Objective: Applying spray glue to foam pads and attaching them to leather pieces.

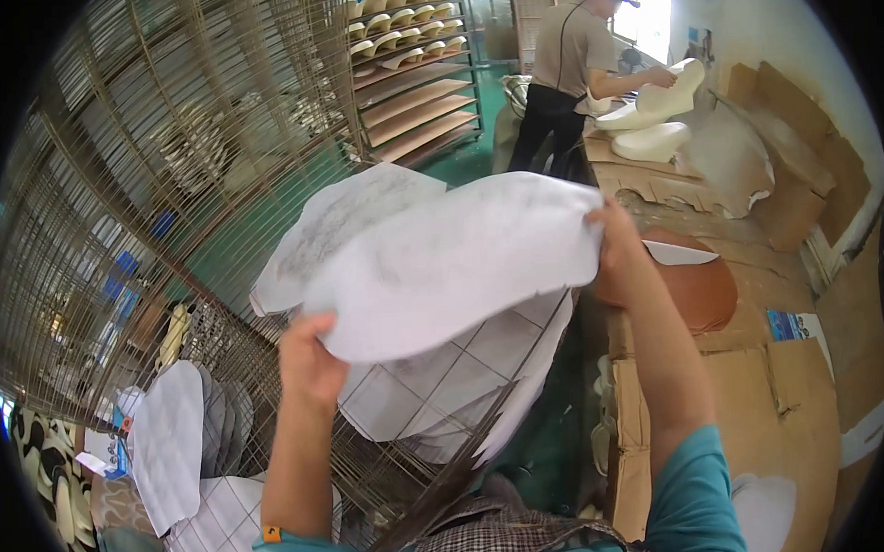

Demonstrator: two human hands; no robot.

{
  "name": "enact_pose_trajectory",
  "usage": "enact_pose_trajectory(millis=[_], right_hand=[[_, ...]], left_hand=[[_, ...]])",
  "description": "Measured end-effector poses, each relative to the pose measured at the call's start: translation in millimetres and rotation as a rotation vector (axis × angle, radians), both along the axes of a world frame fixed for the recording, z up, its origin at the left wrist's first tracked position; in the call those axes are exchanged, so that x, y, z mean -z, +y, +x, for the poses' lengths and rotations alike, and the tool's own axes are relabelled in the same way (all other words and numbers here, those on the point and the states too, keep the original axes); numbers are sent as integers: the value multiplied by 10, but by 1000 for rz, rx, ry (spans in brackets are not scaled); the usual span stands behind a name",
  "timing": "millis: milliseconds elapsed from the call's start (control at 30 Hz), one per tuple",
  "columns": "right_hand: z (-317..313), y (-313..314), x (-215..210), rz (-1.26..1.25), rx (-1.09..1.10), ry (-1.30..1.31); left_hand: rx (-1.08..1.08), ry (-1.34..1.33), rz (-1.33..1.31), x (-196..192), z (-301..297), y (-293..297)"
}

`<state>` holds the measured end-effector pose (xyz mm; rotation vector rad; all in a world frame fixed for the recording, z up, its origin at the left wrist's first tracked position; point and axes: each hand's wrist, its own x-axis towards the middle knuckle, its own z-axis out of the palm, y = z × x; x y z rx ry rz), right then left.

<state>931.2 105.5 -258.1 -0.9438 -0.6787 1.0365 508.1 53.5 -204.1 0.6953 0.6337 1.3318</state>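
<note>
Between my hands I hold up a large white curved sheet [470, 246], thin and fabric-like. My left hand [311, 358] pinches its lower left end, and my right hand [613, 239] grips its upper right corner. Behind it lies another white sheet [362, 206] with a greyish, mottled surface. Below, more white sheets [383, 405] are stacked under and around a wire rack [455, 373] of thin metal bars. What lies directly behind the held sheet is hidden.
At right, a cardboard-covered table [728, 392] bears a brown leather-like piece [701, 291]. A co-worker [571, 57] stands at its far end, handling cream moulded foam pieces [652, 142]. A shelf rack [411, 73] holds similar pieces. Wire mesh [194, 139] rises at left.
</note>
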Motion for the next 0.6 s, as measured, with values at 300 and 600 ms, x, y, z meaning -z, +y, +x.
enact_pose_trajectory(millis=[300, 600], right_hand=[[-200, -490, 464, -149, 272, -753], [470, -3456, 1359, -210, 362, -296]], left_hand=[[120, 511, -219, 883, -313, -534], [134, 485, -229, 953, -181, -1062]])
